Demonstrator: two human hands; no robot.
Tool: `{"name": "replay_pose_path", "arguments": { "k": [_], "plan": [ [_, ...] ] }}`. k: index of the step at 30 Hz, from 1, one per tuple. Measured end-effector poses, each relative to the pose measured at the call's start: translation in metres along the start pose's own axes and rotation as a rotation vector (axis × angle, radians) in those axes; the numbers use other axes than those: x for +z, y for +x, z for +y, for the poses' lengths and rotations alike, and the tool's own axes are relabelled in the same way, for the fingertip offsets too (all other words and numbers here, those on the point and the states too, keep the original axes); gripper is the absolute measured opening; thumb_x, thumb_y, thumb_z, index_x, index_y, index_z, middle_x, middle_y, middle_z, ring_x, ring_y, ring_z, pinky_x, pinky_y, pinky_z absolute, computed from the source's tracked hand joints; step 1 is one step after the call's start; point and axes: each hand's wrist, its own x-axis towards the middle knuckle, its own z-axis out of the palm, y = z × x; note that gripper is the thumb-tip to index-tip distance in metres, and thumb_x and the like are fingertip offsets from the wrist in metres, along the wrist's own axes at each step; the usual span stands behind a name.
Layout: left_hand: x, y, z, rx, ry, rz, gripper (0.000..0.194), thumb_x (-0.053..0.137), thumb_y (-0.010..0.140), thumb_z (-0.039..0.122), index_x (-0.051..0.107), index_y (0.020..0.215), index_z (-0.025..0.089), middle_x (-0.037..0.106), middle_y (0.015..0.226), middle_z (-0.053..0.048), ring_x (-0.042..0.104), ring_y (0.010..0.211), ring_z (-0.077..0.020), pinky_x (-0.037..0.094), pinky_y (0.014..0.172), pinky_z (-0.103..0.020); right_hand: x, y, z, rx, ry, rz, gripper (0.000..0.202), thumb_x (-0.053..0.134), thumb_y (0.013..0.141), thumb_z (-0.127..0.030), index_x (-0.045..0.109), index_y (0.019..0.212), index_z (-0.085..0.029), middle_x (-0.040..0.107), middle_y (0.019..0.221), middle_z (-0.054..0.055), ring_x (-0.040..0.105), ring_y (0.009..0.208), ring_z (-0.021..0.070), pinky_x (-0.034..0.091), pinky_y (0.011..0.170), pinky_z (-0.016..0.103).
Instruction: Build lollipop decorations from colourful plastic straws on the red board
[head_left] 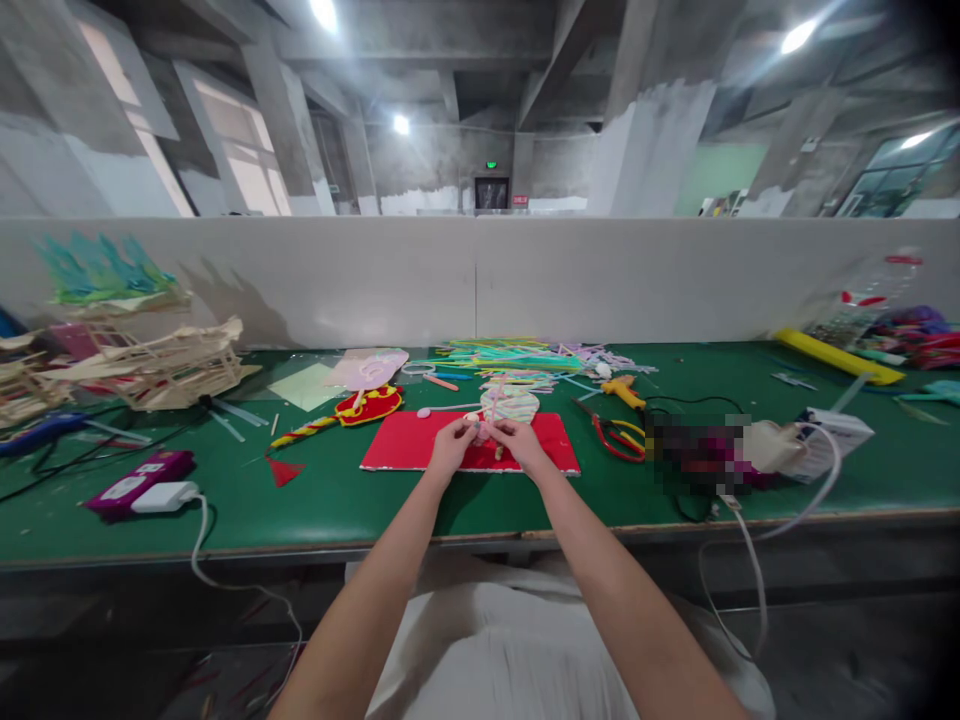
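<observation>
Straight ahead at twelve o'clock, a flat red rectangular board (405, 443) on the green tabletop (315, 520). Over it, my left hand (450, 447) and right hand (523, 445) meet, fingers bent and tips nearly closed, pinching a small pale-pink piece (484, 432) between them; mostly covered, exact shape unclear. At one o'clock from it, just beside, a round pale-striped disc (514, 405). Containers: clear plastic bottle with red cap (874, 290), two o'clock, well apart, contents unreadable; white rectangular box (840, 440), three o'clock, inside hidden.
</observation>
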Motion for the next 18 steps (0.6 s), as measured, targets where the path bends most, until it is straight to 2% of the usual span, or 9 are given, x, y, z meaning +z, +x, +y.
{"name": "replay_pose_path", "arguments": {
  "k": [5,9,18],
  "plan": [
    [0.002,-0.001,0.0,-0.021,-0.037,-0.003,0.03,0.061,0.06,0.039,0.059,0.075,0.013,0.062,0.061,-0.001,0.057,0.058,-0.0131,0.047,0.065,-0.028,-0.001,0.001,0.001,0.002,0.013,0.032,0.032,0.063,0.059,-0.042,0.061,0.075,-0.014,0.061,0.069,0.003,0.053,0.048,0.0115,0.043,0.035,0.022],
    [0.003,-0.002,0.003,-0.013,0.01,-0.005,0.031,0.061,0.059,0.04,0.061,0.073,0.012,0.063,0.062,-0.003,0.058,0.058,-0.0137,0.047,0.064,-0.027,0.001,0.001,-0.001,0.007,0.023,0.064,0.033,0.064,0.057,-0.042,0.061,0.073,-0.014,0.062,0.068,0.003,0.054,0.052,0.0132,0.043,0.035,0.022],
    [0.003,-0.004,0.008,-0.014,0.007,-0.013,0.03,0.061,0.06,0.04,0.061,0.071,0.012,0.064,0.061,-0.003,0.059,0.057,-0.0143,0.048,0.063,-0.028,0.004,-0.003,-0.009,0.003,0.023,0.026,0.028,0.062,0.061,-0.041,0.061,0.071,-0.014,0.061,0.063,0.001,0.049,0.04,0.0081,0.041,0.033,0.02]
  ]
}}
